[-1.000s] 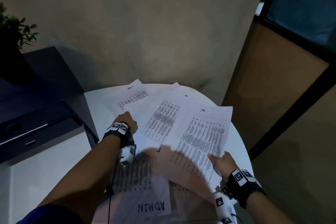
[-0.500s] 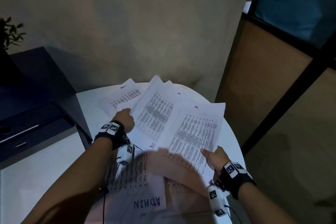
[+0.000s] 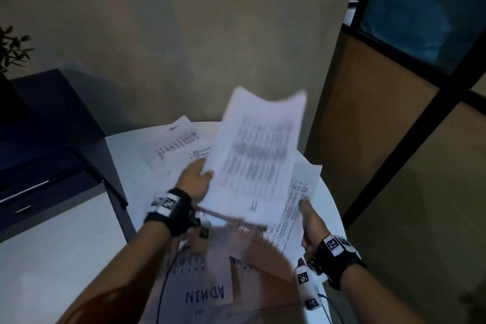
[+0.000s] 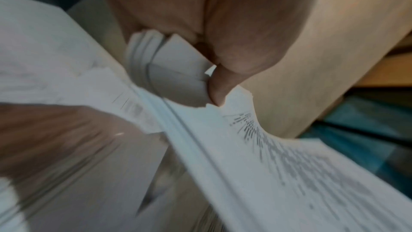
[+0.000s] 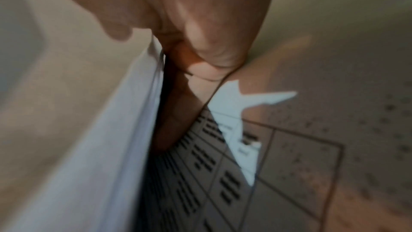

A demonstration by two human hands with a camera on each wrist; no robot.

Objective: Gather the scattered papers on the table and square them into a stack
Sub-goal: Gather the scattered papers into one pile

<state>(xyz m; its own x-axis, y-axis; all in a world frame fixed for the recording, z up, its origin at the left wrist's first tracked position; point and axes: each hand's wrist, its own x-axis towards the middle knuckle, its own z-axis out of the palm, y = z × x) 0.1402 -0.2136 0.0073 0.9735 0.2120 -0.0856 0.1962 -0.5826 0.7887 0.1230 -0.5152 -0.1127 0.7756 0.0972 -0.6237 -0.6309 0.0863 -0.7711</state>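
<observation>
Our left hand [image 3: 196,181] pinches the lifted sheets [image 3: 257,155] mid-frame; our right hand [image 3: 313,221] grips printed papers [image 3: 292,217] lower right.

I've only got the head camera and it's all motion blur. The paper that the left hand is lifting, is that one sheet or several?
Observer: Several. The left wrist view shows the left hand pinching a sheaf, with layered edges visible at the grip.
Operator: And the right hand, is it just resting on paper?
Observer: No. In the right wrist view the right hand grips a few sheets seen edge-on, its fingers pressed against one face.
</observation>
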